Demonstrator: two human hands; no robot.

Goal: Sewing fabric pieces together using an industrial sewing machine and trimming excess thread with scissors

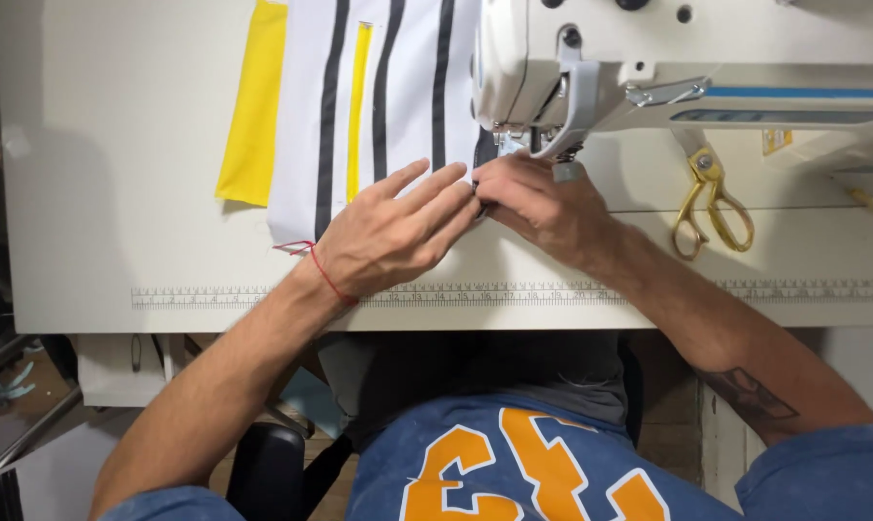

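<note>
Blue shirt with orange lettering [523, 473] sat lowest in frame, closest to lens. Left hand [393, 232] lay flat, fingers spread, pressed on lower edge of white fabric with black and yellow stripes [379, 87]; red thread [328, 275] tied round wrist. Right hand [543, 203] met left fingertips just below presser foot [564, 164], fingers curled, pinched on fabric edge as far as could be told; exact grip hidden behind knuckles. Hands together, touching at fingertips. Striped fabric stretched from hands up table [109, 193], right edge tucked under white sewing machine [649, 58]. Yellow strip of cloth [253, 106] lay just beside striped piece on left, touching or slightly under it, couldn't tell which. Gold-handled scissors [711, 207] rested right of machine head, well apart from hands. Printed ruler strip [215, 296] ran along front table edge, near both wrists.
</note>
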